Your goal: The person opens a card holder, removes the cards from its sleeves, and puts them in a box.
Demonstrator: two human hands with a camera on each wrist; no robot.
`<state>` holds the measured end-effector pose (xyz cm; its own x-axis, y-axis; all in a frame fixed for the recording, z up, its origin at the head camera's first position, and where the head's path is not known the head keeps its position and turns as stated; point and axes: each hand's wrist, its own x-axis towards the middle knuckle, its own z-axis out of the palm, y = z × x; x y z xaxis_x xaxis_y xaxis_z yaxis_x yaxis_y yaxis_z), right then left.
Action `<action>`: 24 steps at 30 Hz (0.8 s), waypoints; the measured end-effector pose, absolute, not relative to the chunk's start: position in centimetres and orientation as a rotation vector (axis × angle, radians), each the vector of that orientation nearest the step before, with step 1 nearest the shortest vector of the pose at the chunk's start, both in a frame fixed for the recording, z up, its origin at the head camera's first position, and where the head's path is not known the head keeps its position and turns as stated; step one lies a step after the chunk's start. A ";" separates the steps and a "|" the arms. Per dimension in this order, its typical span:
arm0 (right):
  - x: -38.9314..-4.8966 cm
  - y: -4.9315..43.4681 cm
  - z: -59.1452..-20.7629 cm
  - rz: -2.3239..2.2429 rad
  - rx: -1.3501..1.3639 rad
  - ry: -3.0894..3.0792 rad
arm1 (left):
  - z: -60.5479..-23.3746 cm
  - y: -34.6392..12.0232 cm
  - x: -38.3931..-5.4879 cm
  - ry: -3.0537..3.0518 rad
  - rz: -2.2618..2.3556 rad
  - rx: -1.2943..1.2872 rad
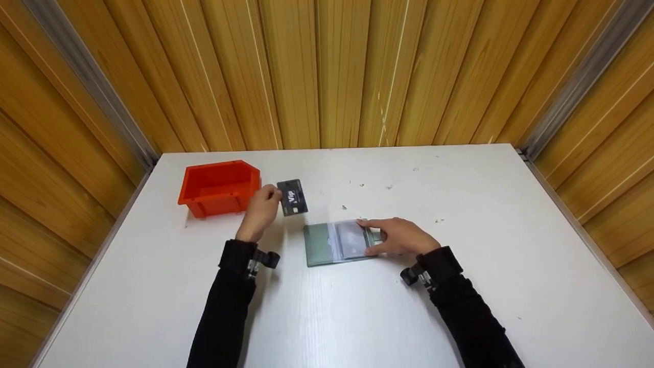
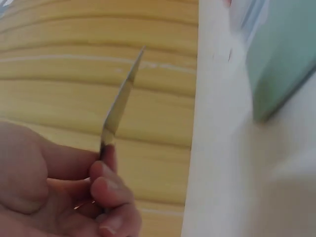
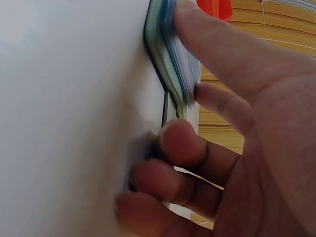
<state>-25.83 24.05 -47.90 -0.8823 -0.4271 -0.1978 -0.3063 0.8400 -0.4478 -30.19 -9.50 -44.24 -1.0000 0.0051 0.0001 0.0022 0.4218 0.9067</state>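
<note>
My left hand [image 1: 263, 208] pinches a dark card [image 1: 293, 197] marked "Vip" by its left edge, above the table. In the left wrist view the card [image 2: 118, 106] appears nearly edge-on, gripped between thumb and fingers. A green card holder [image 1: 318, 245] lies spread on the table with its clear plastic sleeves [image 1: 351, 239] facing up. My right hand [image 1: 403, 236] holds the holder at its right side, thumb and index finger on the sleeves' edges. In the right wrist view the stacked sleeves [image 3: 181, 59] show from the side, with the other fingers curled close to the tabletop.
An orange-red plastic bin [image 1: 219, 190] stands at the back left, just beyond my left hand. The white table [image 1: 327, 317] has small dark marks on its surface. Wood-patterned panels [image 1: 337, 76] enclose the back and both sides.
</note>
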 end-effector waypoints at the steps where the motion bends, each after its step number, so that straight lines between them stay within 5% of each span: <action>1: -25.8 24.0 -47.9 -0.590 -0.554 2.732 | -44.0 -10.1 -30.5 2.665 1.710 -0.024; 15: -25.5 23.8 -47.7 -0.593 -0.561 2.732 | -43.4 -18.3 -33.9 2.924 1.723 -0.558; 24: -25.8 24.1 -48.0 -0.593 -0.596 2.737 | -45.4 -19.3 -35.8 3.099 1.289 -0.764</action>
